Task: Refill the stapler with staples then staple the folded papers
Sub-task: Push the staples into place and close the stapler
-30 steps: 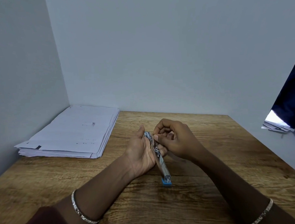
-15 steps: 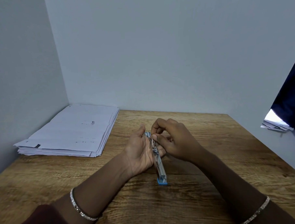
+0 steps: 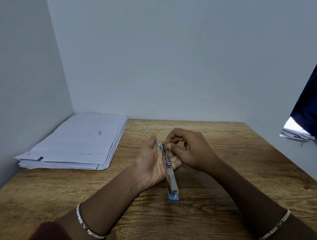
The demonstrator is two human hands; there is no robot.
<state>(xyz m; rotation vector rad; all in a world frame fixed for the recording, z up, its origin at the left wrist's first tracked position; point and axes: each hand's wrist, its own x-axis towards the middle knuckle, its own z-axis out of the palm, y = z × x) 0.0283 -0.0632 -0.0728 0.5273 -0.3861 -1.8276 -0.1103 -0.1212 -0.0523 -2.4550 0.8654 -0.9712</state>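
Staples at risk of spilling mid-refill

Stapler lies opened flat across the left hand, whose fingers curl up beneath it, its blue near end resting on the worktop. Right hand pinches at the metal rail's far end; whether a staple strip sits between those fingertips is too small to tell. Likely trouble: a strip fed crooked jams or scatters, or the loosely cradled body rolls. Papers lie well apart, far left.

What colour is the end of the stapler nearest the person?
Light blue. The stapler shows it best in the head view, at its near tip.
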